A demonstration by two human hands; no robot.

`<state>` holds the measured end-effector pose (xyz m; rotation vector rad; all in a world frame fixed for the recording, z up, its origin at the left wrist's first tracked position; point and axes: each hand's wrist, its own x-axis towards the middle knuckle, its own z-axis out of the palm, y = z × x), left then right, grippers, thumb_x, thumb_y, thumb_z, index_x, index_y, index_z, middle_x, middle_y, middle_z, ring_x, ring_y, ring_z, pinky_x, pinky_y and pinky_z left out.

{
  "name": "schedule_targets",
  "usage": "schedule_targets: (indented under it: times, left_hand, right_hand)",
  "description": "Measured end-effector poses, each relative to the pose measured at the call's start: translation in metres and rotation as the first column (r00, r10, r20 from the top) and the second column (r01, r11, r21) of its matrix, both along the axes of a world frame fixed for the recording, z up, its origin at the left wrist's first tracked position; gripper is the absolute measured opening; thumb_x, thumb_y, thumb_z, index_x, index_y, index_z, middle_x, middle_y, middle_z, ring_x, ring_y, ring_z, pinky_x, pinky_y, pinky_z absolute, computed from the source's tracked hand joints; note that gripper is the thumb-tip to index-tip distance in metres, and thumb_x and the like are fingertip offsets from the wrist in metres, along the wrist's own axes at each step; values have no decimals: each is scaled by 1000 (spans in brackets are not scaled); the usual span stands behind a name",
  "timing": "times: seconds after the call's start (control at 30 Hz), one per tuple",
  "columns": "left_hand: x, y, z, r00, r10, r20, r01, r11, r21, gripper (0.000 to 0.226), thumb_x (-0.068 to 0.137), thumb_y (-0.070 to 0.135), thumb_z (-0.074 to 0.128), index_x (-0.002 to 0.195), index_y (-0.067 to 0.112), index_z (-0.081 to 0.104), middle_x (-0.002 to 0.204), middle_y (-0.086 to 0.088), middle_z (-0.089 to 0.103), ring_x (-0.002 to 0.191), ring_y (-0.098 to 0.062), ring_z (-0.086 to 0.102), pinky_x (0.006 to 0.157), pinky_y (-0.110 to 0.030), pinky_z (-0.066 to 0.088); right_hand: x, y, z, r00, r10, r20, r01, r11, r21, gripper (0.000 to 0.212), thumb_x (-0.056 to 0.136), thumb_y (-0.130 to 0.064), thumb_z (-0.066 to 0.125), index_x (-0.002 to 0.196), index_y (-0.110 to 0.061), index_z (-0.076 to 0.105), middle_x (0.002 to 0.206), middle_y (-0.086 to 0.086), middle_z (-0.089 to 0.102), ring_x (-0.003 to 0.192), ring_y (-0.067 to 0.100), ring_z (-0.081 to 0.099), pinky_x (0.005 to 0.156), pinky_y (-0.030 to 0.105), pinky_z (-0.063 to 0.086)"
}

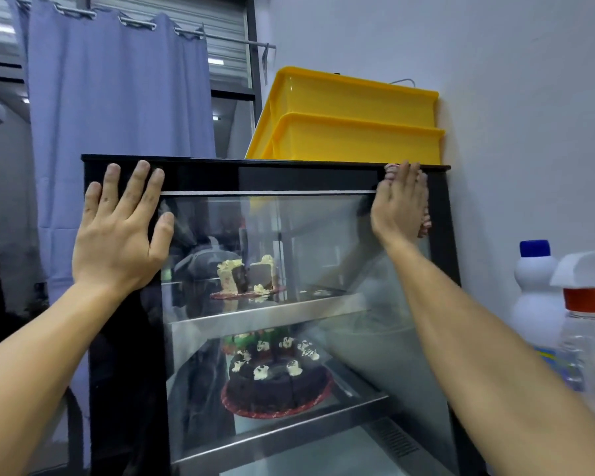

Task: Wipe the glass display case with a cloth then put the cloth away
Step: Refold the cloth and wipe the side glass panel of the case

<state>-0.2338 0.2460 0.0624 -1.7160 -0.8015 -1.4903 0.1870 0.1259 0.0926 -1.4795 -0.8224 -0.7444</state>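
A black-framed glass display case [440, 235] fills the middle of the view, with cakes on two shelves inside. My left hand [124, 228] lies flat with spread fingers on the case's upper left corner, over frame and glass. My right hand [397, 204] presses flat, fingers straight, against the upper right corner of the glass. A red-and-white cloth [425, 223] sits under that hand; only its edges show above the fingertips and beside the palm.
Two stacked yellow tubs [354, 139] stand on top of the case against the wall. A white bottle with a blue cap [534, 290] and a clear spray bottle [588, 324] stand at the right. A blue curtain [117, 91] hangs at the back left.
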Motion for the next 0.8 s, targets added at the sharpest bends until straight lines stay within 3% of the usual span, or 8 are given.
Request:
schedule_targets:
  times: [0.07,0.13,0.3,0.5,0.57,0.67,0.73,0.8]
  left_hand:
    - [0,1,0,1000,-4,-7,4,1000,0,67,103,47,29,166,23,23,174,1,14,161,-25,1,131,-47,-1]
    - [-1,2,0,1000,-6,-4,6,1000,4,67,104,47,29,166,23,23,174,2,13,161,-24,1,131,-46,-1]
    - [0,1,-1,1000,1,5,-1,1000,16,68,103,48,31,166,23,24,174,1,15,162,-27,3,131,-46,-2]
    - [1,1,-1,1000,0,11,0,1000,31,70,102,47,33,165,21,25,174,-1,16,161,-29,5,131,-45,-3]
    - [1,0,1,1000,-5,11,5,1000,30,69,102,47,33,165,21,25,173,0,16,161,-29,5,131,-45,-2]
    - [1,0,0,1000,-9,3,8,1000,26,69,102,47,33,166,22,25,173,-1,16,161,-29,5,131,-46,-2]
    - [0,0,-1,1000,-11,0,11,1000,22,69,102,47,33,166,22,25,174,-1,16,161,-29,5,131,-46,-1]
    - [-1,0,-1,1000,-11,-3,11,1000,22,68,103,47,32,166,21,25,174,-1,16,162,-28,4,131,-44,-2]
  right_hand:
    - [0,3,-2,984,22,174,-14,999,-49,73,107,-47,23,167,-13,-2,174,8,-11,161,23,-8,126,32,-13]
    - [22,-1,8,984,23,179,-13,998,-57,75,107,-47,25,167,-12,-4,174,9,-12,161,24,-8,127,35,-10]
    - [73,-19,11,975,66,-213,-69,998,-5,71,111,-46,20,167,-9,-1,175,9,-7,162,26,-7,129,39,-8]
    - [43,-9,3,951,-20,-307,40,997,60,76,106,-51,14,167,-8,1,175,11,-4,162,29,-4,130,43,-4]
    - [8,0,3,976,-10,-216,26,997,70,77,103,-50,11,166,-7,-1,175,13,-6,162,29,-6,130,44,-6]
    - [-61,27,-6,979,-26,200,15,998,57,73,106,-45,16,165,-4,2,174,13,-7,162,28,-5,131,43,-6]
    - [-83,36,-21,873,-9,488,-2,1000,23,70,107,-40,23,165,-4,9,173,10,-3,162,30,1,131,46,0]
    - [-71,35,-35,765,6,644,19,999,-32,67,107,-35,26,165,-5,15,172,7,1,162,30,6,132,47,5]
